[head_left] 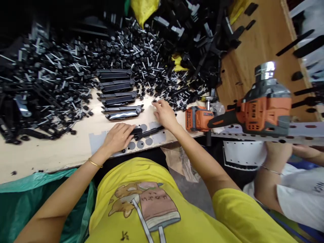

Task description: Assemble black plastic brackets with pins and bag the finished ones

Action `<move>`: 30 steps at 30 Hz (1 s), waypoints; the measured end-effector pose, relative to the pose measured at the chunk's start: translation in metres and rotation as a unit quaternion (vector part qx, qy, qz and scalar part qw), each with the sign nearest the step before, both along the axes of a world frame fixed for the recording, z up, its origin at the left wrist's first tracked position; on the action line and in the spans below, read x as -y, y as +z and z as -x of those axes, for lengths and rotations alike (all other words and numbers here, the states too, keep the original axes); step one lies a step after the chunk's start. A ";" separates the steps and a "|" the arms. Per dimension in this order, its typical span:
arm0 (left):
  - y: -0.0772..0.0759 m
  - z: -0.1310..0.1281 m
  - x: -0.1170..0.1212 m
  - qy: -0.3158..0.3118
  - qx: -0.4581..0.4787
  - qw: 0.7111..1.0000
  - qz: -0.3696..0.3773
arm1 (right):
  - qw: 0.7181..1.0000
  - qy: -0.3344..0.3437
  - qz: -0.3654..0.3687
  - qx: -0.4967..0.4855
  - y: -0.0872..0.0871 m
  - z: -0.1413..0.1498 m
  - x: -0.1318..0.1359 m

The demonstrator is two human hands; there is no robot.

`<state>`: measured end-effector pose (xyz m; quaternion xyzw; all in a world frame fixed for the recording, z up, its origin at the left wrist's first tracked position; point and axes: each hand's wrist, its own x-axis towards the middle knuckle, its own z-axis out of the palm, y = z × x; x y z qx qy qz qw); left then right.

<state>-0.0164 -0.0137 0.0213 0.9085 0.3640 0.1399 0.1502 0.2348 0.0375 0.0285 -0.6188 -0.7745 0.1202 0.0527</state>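
My left hand (118, 136) lies on one end of a long black plastic part (148, 132) on the pale table (63, 148), fingers curled over it. My right hand (164, 113) reaches past the part's other end to the edge of a heap of small black pins with white stems (152, 57), its fingertips pinched on something I cannot make out. Several finished-looking long black parts (117, 91) lie in a stack just beyond my hands.
An orange cordless driver (255, 108) hangs to the right above a perforated metal strip (298, 130). Another person's arm (272, 175) is at the lower right. Black parts cover the far table. A green bag (30, 199) hangs at the near left edge.
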 end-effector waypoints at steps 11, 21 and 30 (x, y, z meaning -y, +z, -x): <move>0.020 0.056 0.009 0.262 0.030 0.963 -0.060 | 0.997 -0.008 -0.062 0.037 -0.020 -0.006 -0.025; 0.008 0.094 -0.059 0.307 -0.178 0.934 -0.038 | 0.985 -0.086 -0.059 -0.139 -0.011 -0.021 -0.025; 0.007 0.089 -0.052 0.249 -0.128 0.959 -0.049 | 0.995 -0.085 0.038 0.049 -0.001 0.012 0.014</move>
